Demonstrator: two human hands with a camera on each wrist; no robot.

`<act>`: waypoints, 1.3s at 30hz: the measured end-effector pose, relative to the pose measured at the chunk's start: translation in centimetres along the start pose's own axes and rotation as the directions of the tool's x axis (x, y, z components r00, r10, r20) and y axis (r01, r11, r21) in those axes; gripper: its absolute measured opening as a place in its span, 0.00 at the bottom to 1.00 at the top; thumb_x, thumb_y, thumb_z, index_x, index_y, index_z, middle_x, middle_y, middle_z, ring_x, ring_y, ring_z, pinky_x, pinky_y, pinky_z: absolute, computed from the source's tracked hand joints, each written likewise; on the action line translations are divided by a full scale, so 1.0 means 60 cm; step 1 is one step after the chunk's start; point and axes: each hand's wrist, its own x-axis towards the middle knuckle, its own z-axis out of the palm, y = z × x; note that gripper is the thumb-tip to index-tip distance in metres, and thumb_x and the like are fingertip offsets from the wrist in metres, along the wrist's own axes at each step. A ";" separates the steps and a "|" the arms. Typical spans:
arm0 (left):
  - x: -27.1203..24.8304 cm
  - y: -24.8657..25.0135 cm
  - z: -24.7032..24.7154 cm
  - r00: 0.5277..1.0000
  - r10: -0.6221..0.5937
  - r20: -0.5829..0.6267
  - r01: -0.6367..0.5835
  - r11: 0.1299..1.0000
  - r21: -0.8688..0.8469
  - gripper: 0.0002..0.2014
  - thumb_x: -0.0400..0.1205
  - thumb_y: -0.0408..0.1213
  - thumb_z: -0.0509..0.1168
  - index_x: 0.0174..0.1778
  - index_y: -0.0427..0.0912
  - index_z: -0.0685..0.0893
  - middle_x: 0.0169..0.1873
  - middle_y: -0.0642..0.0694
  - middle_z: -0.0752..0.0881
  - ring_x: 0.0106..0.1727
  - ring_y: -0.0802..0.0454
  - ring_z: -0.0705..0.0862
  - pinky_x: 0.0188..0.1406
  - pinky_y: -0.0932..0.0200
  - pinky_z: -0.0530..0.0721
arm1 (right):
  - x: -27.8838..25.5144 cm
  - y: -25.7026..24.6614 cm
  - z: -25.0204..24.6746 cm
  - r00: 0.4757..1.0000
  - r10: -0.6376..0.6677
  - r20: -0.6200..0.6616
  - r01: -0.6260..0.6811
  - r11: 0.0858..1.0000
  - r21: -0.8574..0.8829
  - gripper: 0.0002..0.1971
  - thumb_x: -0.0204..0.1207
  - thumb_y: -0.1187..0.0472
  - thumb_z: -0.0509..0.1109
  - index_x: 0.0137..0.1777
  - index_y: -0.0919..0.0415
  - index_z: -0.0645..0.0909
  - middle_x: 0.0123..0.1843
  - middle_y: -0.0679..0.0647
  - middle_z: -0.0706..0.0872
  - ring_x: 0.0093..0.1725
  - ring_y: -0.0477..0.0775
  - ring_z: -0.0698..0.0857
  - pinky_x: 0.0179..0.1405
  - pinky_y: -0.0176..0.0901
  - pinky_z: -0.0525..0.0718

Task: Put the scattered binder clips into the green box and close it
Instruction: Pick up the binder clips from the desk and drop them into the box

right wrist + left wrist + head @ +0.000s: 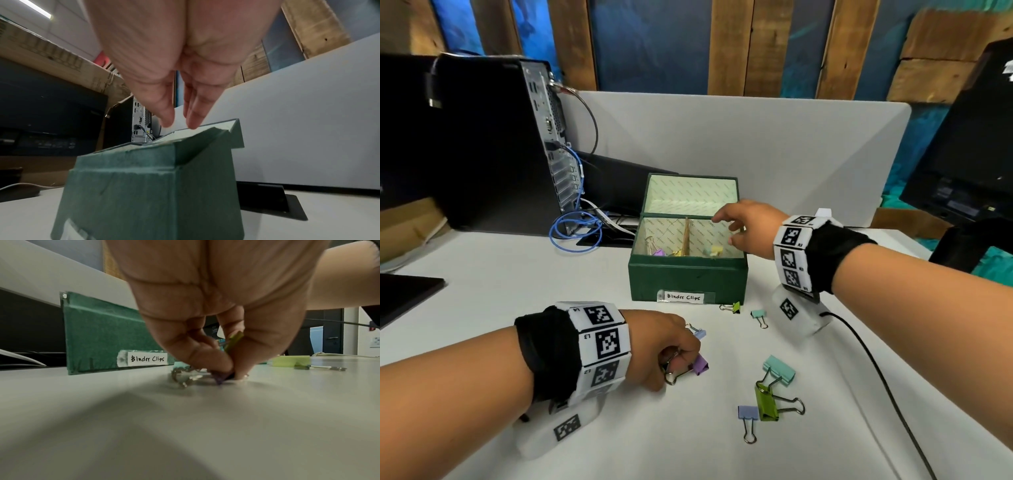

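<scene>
The left hand [664, 346] has its fingers [197, 352] curled down onto the white surface [551, 291], pinching a purple binder clip [700, 364] in front of the green box [688, 277]. The clip's body points away from the wrist, roughly to the right in the head view, with its wire handles [671, 373] trailing back under the palm, so its long axis lies nearly flat along the surface. A small lavender clip [699, 333] lies just beyond the knuckles.

The right hand [746, 224] hovers over the box's right compartment with relaxed fingers [193, 116] holding nothing. The lid [690, 193] stands open behind it.

The main risk, as I judge it, is the pinch: the grip sits low on the clip's smooth body, so it could pivot on its handles and slip out on the lift. The left hand could also nudge the lavender clip. Five more clips lie scattered before the box and farther toward the person, among them a large teal clip [779, 366] and a large green clip [767, 402] whose handles overlap and may snag together. If a clip ends up on the divider [686, 236] or the rim, the lid will not shut.
</scene>
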 end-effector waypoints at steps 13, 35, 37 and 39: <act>-0.009 -0.022 -0.010 0.999 -0.042 -0.028 0.039 0.993 -0.113 0.17 0.65 0.32 0.67 0.23 0.61 0.73 0.34 0.58 0.76 0.35 0.58 0.75 0.43 0.59 0.82 | -0.101 0.023 0.026 0.932 -0.208 0.298 0.271 0.944 -0.188 0.12 0.78 0.59 0.64 0.60 0.51 0.82 0.59 0.49 0.82 0.49 0.44 0.76 0.50 0.34 0.75; -0.014 -0.043 -0.041 0.984 -0.147 -0.105 0.143 0.989 -0.044 0.10 0.72 0.35 0.71 0.45 0.54 0.87 0.42 0.59 0.80 0.38 0.62 0.78 0.47 0.63 0.82 | -0.100 0.037 0.065 0.866 0.089 0.491 0.041 0.968 -0.248 0.12 0.70 0.56 0.73 0.54 0.51 0.81 0.63 0.50 0.76 0.59 0.52 0.80 0.59 0.44 0.81; -0.003 -0.038 -0.069 0.965 -0.153 -0.211 0.135 0.986 -0.096 0.08 0.73 0.38 0.72 0.45 0.56 0.86 0.40 0.59 0.82 0.35 0.63 0.78 0.43 0.64 0.82 | -0.100 0.037 0.063 0.865 0.094 0.494 0.028 0.972 -0.233 0.10 0.70 0.56 0.74 0.51 0.49 0.80 0.62 0.50 0.77 0.57 0.51 0.80 0.58 0.44 0.80; 0.013 -0.029 -0.096 0.931 -0.186 -0.315 0.125 0.971 -0.205 0.07 0.72 0.40 0.73 0.43 0.56 0.85 0.36 0.58 0.83 0.33 0.63 0.80 0.40 0.65 0.83 | -0.099 0.036 0.061 0.867 0.090 0.490 0.012 0.979 -0.201 0.11 0.70 0.56 0.75 0.48 0.48 0.76 0.58 0.49 0.78 0.52 0.50 0.79 0.55 0.44 0.80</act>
